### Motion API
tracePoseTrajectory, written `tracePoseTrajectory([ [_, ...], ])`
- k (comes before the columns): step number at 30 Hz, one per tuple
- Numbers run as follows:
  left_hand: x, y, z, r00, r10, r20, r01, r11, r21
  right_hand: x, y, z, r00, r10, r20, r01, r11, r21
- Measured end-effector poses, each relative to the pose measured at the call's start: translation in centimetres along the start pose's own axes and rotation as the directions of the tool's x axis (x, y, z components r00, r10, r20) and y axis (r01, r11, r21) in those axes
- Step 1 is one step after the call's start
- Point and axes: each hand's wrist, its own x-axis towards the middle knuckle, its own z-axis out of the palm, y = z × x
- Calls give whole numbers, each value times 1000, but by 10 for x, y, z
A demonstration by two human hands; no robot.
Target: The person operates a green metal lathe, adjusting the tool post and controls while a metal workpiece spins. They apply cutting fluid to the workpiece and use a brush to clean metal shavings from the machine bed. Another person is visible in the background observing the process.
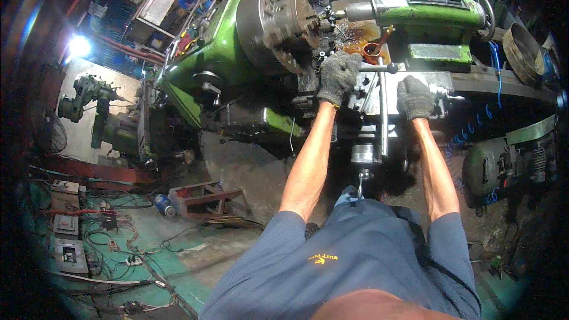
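Both my hands wear dark grey knit gloves over a green metal lathe. My left hand [338,76] is closed beside the tool post, just right of the chuck [278,21]; what its fingers grip is hidden beneath them. A lever with a black knob [391,68] juts out to the right of that hand. Farther right, my right hand [415,98] lies curled at the bright metal carriage slide [435,86], fingertips out of sight. Between my forearms a long steel handle [383,115] hangs down, above a round metal dial with a crank [364,154].
The tailstock [427,9] faces the chuck from the right. A reddish cup with a brush [371,51] stands behind the lever, near oily metal chips. At right lies a round pan [523,53] by a coiled blue hose. Cables [127,240] and a metal frame [207,200] cover floor at left.
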Motion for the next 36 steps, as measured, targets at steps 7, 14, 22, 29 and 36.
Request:
tracePoseTrajectory([
  [7, -3, -4, 0, 999, 22, 37, -24, 999, 47, 0, 0, 1, 1000, -6, 3, 6, 1000, -8],
  [14, -1, 3, -5, 999, -36, 1, 36, 997, -70, 1, 3, 3, 1000, -17, -3, 17, 1000, -19],
  [22, 1, 1, 4, 984, -27, -175, -1, 987, -162, 1, 1, 1, 1000, -9, 10, 9, 1000, -9],
  [29, 1, 1, 3, 992, 17, -122, -25, 998, -58, 2, 3, 6, 1000, -1, 0, 1, 1000, -16],
  [36, 1, 2, 0, 994, -11, -106, 1, 996, -89, 2, 3, 6, 1000, -14, -6, 13, 999, -32],
])
